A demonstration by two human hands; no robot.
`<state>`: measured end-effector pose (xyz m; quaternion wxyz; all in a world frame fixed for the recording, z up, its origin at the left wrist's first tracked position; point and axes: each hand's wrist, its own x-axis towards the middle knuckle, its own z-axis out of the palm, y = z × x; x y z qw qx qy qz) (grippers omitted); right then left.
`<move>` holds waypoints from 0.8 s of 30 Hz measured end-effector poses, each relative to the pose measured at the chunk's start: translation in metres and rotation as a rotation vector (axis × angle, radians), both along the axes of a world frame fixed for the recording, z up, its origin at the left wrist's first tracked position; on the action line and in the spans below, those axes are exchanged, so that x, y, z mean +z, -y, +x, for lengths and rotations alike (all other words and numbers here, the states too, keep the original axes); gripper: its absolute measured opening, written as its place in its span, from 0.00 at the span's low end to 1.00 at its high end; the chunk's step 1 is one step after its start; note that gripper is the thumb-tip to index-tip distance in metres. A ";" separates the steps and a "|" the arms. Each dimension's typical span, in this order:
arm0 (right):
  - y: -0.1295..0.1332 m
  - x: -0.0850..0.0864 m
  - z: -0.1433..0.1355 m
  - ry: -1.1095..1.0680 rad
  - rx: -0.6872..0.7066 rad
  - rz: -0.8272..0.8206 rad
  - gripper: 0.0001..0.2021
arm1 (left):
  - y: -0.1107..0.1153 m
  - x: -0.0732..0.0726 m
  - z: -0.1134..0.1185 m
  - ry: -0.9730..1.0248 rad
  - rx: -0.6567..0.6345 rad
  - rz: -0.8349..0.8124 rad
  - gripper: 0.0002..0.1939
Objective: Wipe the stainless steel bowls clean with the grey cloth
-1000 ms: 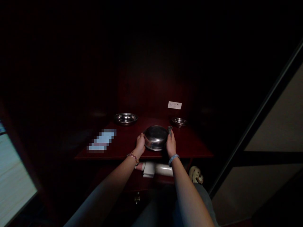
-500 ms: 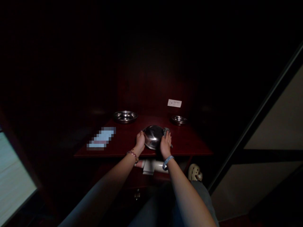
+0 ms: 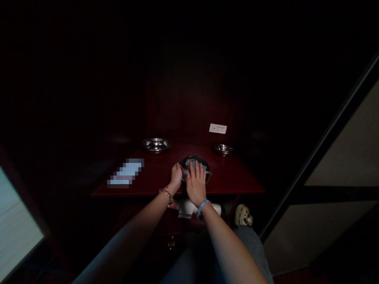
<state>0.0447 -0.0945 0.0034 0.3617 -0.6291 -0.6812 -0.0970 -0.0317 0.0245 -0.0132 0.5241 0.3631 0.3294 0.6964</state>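
Note:
An upturned steel bowl (image 3: 184,170) is held just above or at the front of the dark red shelf; I cannot tell if it touches the wood. My left hand (image 3: 176,175) wraps its fingers and thumb round the bowl's left edge. My right hand (image 3: 196,183) lies over the bowl with fingers straight and slightly apart, pressing a grey cloth (image 3: 188,162) against its surface. Part of the cloth shows past the fingers on both sides. The palm hides much of the bowl's near side.
On the dark red shelf (image 3: 161,177) a wide steel dish (image 3: 156,146) stands at back left, a smaller one (image 3: 223,150) at back right. A blurred-out flat object (image 3: 127,172) lies at left. A socket (image 3: 218,128) is on the back wall. Below sits a white roll (image 3: 186,208).
My right hand has moved left with the grey cloth, from the bowl's right side onto its middle. My left hand keeps its grip on the left edge.

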 end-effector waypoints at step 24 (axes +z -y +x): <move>0.008 0.010 0.003 0.208 0.116 0.046 0.27 | 0.009 0.007 -0.001 0.083 -0.065 -0.005 0.04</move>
